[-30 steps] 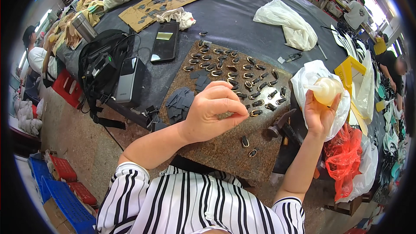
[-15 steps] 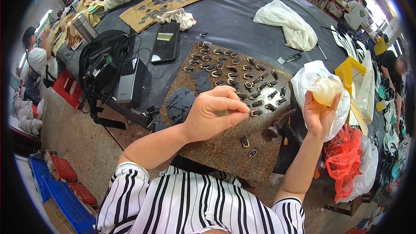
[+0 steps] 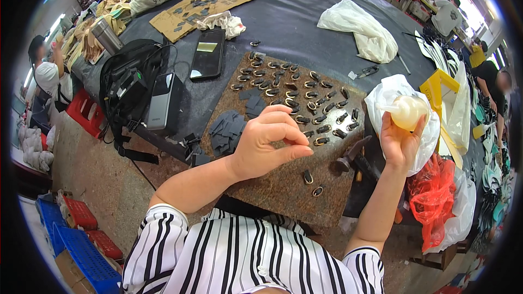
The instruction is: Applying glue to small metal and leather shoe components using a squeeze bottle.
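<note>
My left hand (image 3: pixel 267 142) hovers over the near middle of a speckled brown board (image 3: pixel 283 201). Its thumb and forefinger are pinched together, and whatever may be between them is too small to make out. In my right hand (image 3: pixel 400 144) is a squeeze bottle (image 3: pixel 409 113) with milky, yellowish contents, its nozzle pointing left. Several small black loops with metal rings (image 3: pixel 321 141) cover the board in loose rows, and two lie apart nearer to me. Beside my left wrist is a pile of dark grey square patches (image 3: pixel 227 130).
A hammer (image 3: pixel 348 155) lies at the board's right edge, next to white and red plastic bags (image 3: pixel 433 196). Left of the board are a phone (image 3: pixel 208 54), a power bank (image 3: pixel 162 100) and a black backpack (image 3: pixel 122 71). Cardboard with grey patches (image 3: pixel 201 8) lies farther back. Other people work around.
My left thumb and forefinger have shifted slightly, with the forefinger bent a little lower. The bottle in my right hand has barely moved.
</note>
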The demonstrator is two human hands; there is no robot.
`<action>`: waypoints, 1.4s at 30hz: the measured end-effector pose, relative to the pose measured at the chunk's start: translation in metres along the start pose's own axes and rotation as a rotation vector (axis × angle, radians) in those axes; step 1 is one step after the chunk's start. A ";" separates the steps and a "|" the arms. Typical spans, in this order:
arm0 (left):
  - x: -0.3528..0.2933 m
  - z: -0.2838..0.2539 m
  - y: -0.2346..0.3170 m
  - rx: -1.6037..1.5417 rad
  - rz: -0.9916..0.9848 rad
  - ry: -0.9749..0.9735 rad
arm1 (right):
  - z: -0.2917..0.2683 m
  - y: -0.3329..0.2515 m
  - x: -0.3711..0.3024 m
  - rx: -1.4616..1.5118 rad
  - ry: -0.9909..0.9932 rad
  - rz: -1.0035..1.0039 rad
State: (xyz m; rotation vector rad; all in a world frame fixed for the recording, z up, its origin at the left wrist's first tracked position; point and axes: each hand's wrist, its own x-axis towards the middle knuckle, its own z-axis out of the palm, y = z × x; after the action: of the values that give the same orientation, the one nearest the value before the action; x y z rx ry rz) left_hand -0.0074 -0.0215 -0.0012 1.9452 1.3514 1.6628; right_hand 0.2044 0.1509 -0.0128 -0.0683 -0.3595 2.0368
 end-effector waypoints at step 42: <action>-0.003 0.003 -0.015 -0.878 -0.878 -0.137 | 0.017 0.017 -0.015 -0.164 -0.060 -0.169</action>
State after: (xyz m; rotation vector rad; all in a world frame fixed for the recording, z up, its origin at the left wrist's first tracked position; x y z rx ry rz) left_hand -0.0115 -0.0142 -0.0145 0.7677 0.9307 1.2768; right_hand 0.1937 0.1269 -0.0034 -0.0754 -0.5518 1.8420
